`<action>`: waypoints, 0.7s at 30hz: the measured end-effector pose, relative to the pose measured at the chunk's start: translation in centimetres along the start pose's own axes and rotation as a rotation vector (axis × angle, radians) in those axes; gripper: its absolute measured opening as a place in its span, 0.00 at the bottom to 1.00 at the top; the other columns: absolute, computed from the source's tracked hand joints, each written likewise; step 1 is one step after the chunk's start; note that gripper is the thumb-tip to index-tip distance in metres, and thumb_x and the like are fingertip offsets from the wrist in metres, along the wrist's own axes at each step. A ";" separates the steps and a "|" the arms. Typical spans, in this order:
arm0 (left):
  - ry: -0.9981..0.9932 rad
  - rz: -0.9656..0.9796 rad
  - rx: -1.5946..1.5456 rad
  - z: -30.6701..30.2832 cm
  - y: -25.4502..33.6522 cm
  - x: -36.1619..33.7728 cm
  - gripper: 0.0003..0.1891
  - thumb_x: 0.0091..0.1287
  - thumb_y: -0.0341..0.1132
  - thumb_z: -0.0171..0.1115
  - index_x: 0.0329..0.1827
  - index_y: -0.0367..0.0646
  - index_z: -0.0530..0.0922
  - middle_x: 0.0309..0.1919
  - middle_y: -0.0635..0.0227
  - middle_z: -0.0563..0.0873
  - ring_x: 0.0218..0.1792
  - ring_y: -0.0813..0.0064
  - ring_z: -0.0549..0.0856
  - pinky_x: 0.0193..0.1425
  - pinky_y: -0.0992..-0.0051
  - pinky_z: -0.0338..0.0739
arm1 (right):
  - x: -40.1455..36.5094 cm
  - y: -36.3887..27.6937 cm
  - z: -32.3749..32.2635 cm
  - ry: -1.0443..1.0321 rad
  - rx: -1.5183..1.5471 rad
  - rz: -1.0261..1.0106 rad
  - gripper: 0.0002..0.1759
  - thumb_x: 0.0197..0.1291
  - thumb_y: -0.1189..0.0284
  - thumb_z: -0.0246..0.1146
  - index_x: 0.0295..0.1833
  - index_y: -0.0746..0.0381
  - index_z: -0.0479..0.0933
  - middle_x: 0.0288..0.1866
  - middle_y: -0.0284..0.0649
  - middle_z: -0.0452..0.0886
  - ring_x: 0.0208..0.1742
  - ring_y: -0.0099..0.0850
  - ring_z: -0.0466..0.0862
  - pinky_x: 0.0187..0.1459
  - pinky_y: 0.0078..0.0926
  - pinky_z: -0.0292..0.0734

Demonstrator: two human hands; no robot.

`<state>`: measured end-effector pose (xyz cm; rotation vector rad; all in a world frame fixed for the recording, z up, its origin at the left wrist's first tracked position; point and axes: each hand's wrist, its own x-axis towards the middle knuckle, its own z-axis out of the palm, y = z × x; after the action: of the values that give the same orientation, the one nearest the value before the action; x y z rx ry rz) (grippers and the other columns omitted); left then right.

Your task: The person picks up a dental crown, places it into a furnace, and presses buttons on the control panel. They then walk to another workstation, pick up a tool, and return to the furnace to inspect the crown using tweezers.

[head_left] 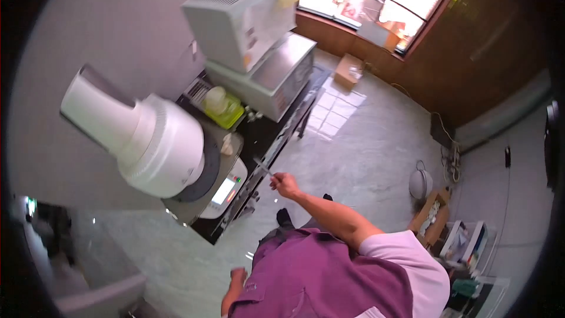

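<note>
My right hand (285, 184) is closed round one end of a thin silver tool (263, 166) that resembles tweezers. Its far tip points over the front edge of a black-topped bench (265, 135). Just beyond stands a white machine with a big round head (168, 147), a lit screen (223, 191) and a grey plate. On that plate lies a small pale lump (226, 145). My left hand (238, 275) hangs low beside my purple apron (318, 274), away from the bench; its fingers are too small and blurred to make out.
Further along the bench are a yellow-green tray (225, 115) and a metal box (265, 76) with a vented grey cabinet (238, 20) on top. A cardboard box (349, 72) sits on the floor near the window. At right are a white bin (420, 184) and a shelf rack (468, 241).
</note>
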<state>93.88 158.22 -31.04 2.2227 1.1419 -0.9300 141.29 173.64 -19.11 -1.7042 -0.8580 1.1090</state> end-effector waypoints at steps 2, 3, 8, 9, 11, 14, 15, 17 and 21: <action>0.084 -0.173 -0.482 2.3 -1.1 -3.9 0.11 0.57 0.43 0.61 0.36 0.49 0.85 0.35 0.56 0.88 0.38 0.53 0.87 0.38 0.52 0.80 | 0.1 -1.6 -0.2 0.030 -0.037 0.042 0.14 0.70 0.68 0.57 0.39 0.68 0.80 0.27 0.41 0.85 0.24 0.26 0.84 0.28 0.27 0.80; 0.058 -0.239 -0.532 2.2 -0.7 -4.7 0.11 0.58 0.43 0.61 0.36 0.48 0.85 0.35 0.57 0.88 0.37 0.54 0.87 0.37 0.53 0.80 | -0.3 -2.0 -0.3 0.032 -0.055 0.068 0.14 0.70 0.67 0.57 0.38 0.68 0.80 0.27 0.40 0.85 0.23 0.26 0.84 0.28 0.27 0.80; 0.116 -0.238 -0.634 2.2 1.0 -4.9 0.11 0.60 0.42 0.62 0.37 0.45 0.85 0.31 0.58 0.87 0.34 0.58 0.87 0.35 0.55 0.79 | -0.2 -1.3 -0.3 0.024 -0.134 0.087 0.15 0.69 0.64 0.58 0.38 0.66 0.81 0.26 0.42 0.84 0.22 0.30 0.83 0.28 0.31 0.79; 0.165 -0.196 -0.641 2.0 1.2 -4.0 0.11 0.60 0.42 0.62 0.37 0.44 0.85 0.31 0.59 0.87 0.33 0.59 0.87 0.34 0.56 0.79 | -0.6 -2.3 -0.3 0.045 -0.118 0.072 0.16 0.68 0.63 0.58 0.38 0.65 0.82 0.26 0.44 0.84 0.23 0.35 0.84 0.30 0.35 0.79; 0.283 -0.084 -0.646 1.7 1.4 -1.7 0.11 0.61 0.41 0.62 0.37 0.43 0.85 0.30 0.59 0.87 0.32 0.61 0.87 0.33 0.57 0.79 | -0.7 -2.5 -0.3 0.056 -0.211 0.056 0.16 0.67 0.62 0.58 0.38 0.64 0.82 0.28 0.48 0.84 0.28 0.42 0.85 0.34 0.41 0.79; 0.476 0.039 -0.736 0.1 1.5 2.6 0.12 0.62 0.41 0.62 0.37 0.41 0.85 0.28 0.60 0.87 0.30 0.64 0.87 0.32 0.59 0.79 | 0.0 -1.0 -0.2 0.025 -0.417 0.057 0.16 0.66 0.61 0.57 0.40 0.63 0.83 0.34 0.52 0.84 0.37 0.50 0.84 0.42 0.46 0.78; 0.373 -0.105 -0.977 -3.0 2.9 2.7 0.10 0.63 0.38 0.61 0.35 0.41 0.84 0.27 0.62 0.87 0.29 0.68 0.86 0.31 0.65 0.78 | 0.3 -0.8 -0.3 0.014 -0.409 0.063 0.16 0.65 0.61 0.57 0.41 0.62 0.83 0.35 0.53 0.84 0.40 0.52 0.83 0.44 0.47 0.77; 0.287 -0.339 -1.341 -9.1 5.5 3.1 0.07 0.64 0.34 0.60 0.34 0.42 0.84 0.26 0.65 0.86 0.27 0.74 0.84 0.29 0.73 0.76 | 0.5 -1.0 -0.5 0.011 -0.402 0.055 0.16 0.65 0.62 0.57 0.42 0.62 0.83 0.37 0.54 0.84 0.42 0.53 0.83 0.45 0.48 0.77; 0.277 -0.451 -1.538 -14.3 6.9 5.0 0.08 0.66 0.35 0.59 0.36 0.40 0.82 0.26 0.66 0.85 0.26 0.76 0.83 0.27 0.76 0.74 | -0.6 -2.7 -1.4 0.050 -0.325 0.006 0.16 0.67 0.62 0.57 0.38 0.65 0.80 0.30 0.50 0.83 0.34 0.45 0.84 0.38 0.42 0.77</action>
<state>106.85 166.54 -24.62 0.8194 1.6501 0.2455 142.19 173.62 -16.16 -1.9915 -1.0456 0.9650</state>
